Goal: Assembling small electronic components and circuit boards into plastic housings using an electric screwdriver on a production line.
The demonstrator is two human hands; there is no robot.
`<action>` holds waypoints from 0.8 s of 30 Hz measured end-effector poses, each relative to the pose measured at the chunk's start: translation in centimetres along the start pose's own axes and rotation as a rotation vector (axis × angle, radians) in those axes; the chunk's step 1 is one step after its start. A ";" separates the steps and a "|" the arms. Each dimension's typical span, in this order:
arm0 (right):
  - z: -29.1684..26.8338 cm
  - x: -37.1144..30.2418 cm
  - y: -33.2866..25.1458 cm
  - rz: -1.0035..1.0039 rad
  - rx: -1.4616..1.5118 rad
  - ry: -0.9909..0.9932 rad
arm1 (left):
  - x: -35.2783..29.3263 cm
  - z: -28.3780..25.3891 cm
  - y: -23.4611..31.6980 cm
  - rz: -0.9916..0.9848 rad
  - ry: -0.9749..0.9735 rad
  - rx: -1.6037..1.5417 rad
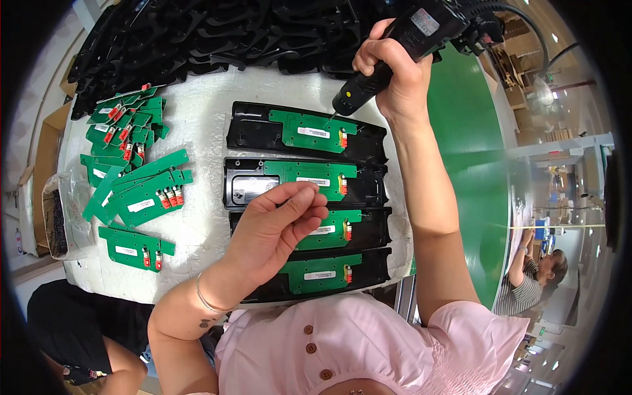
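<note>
My right hand (401, 72) is wrapped round a black electric screwdriver (368, 89), tilted so its bit meets the upper edge of the green circuit board (299, 131) in the farthest black plastic housing (247, 135). Below that housing lie several more in a column, each with a green board carrying a white label and a red-and-yellow connector. Over the second and third housings hovers my left hand (280, 227), thumb and fingertips pinched together. Whatever sits in that pinch is too small to make out.
Loose green circuit boards (141, 197) lie piled on the white foam surface (204, 125) at left, beside a clear plastic bag (66, 210). Black plastic housings (217, 33) are stacked along the back. A green surface (467, 151) runs at right; another person (533, 280) is beyond it.
</note>
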State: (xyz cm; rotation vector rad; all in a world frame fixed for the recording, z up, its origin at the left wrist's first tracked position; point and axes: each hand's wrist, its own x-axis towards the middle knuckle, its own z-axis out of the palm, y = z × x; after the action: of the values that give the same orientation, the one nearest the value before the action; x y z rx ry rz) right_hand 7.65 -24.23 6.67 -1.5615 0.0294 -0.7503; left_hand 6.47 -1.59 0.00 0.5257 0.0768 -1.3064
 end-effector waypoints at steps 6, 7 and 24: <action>1.4 -4.6 -6.8 -0.217 0.373 -0.314 | 0.0 0.1 0.2 0.042 0.082 -0.038; 1.2 -5.5 -8.7 -0.227 0.318 -0.358 | 0.2 0.4 0.1 0.021 0.035 -0.076; 2.6 -6.3 -6.2 -0.179 0.260 -0.112 | -0.3 1.1 -0.6 -0.181 0.019 -0.149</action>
State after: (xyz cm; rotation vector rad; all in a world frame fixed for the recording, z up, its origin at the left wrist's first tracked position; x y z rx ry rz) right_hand 1.41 -18.14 9.63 -1.3664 -0.2836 -0.7719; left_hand 5.60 -1.88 0.88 0.4113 0.2402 -1.4591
